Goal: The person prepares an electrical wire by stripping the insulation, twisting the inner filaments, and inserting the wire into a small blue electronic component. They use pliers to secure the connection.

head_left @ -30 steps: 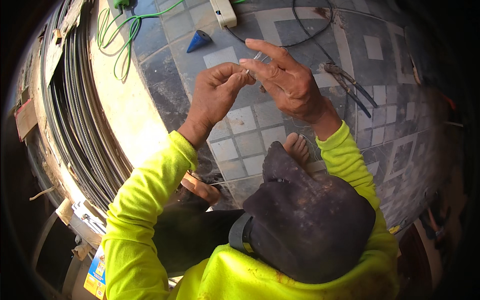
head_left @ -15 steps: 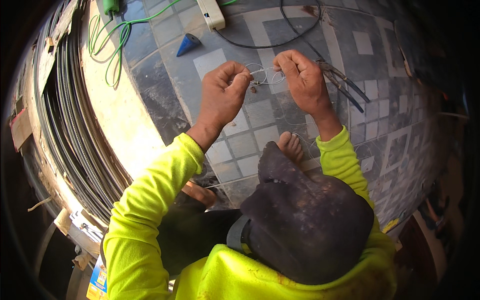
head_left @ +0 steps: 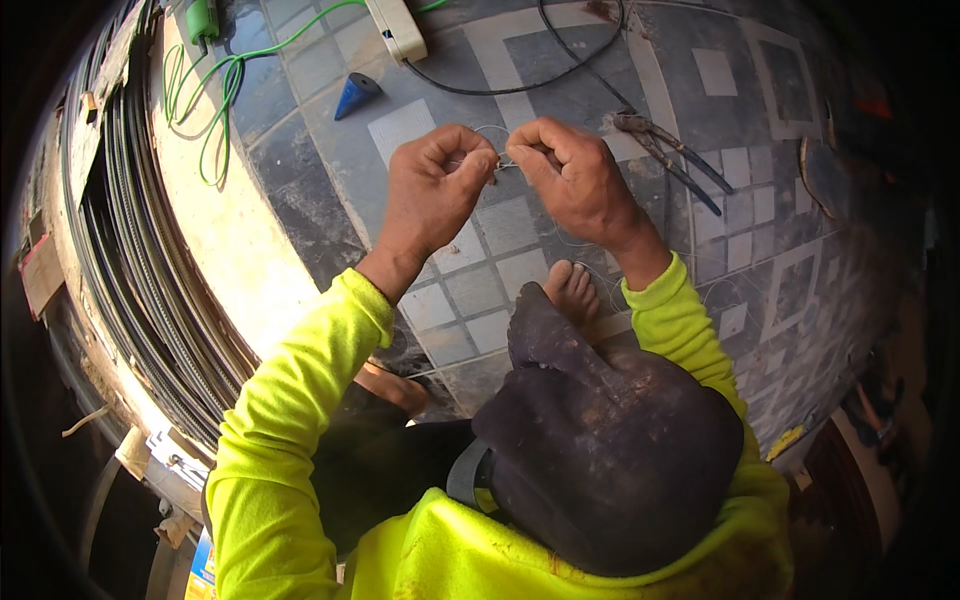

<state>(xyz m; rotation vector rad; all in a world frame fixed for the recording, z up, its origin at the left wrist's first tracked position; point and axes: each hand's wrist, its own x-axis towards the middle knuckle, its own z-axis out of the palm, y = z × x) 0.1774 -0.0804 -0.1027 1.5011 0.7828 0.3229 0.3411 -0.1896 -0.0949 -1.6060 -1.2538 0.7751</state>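
A thin whitish string (head_left: 505, 165) runs between my two hands, with a small loop arching above them. My left hand (head_left: 436, 180) pinches it between thumb and fingers. Close beside it, my right hand (head_left: 572, 180) pinches the string too, its fingertips almost meeting the left ones. The exact crossing of the string is hidden behind the fingertips. A fine strand hangs below my right hand toward the floor. Past my right hand, a pair of pincers (head_left: 672, 158) with dark bluish handles lies on the tiles.
On the tiled floor (head_left: 505, 228) lie a blue cone (head_left: 357, 95), a cream power strip (head_left: 398, 30) with a black cable (head_left: 500, 92), and a green cord (head_left: 232, 75). Long dark ribbed bars (head_left: 150, 240) curve along the left. My bare foot (head_left: 572, 290) is below the hands.
My right hand has come left and slightly down, closing the gap to my left hand; less string shows between them. The whole view has shifted slightly.
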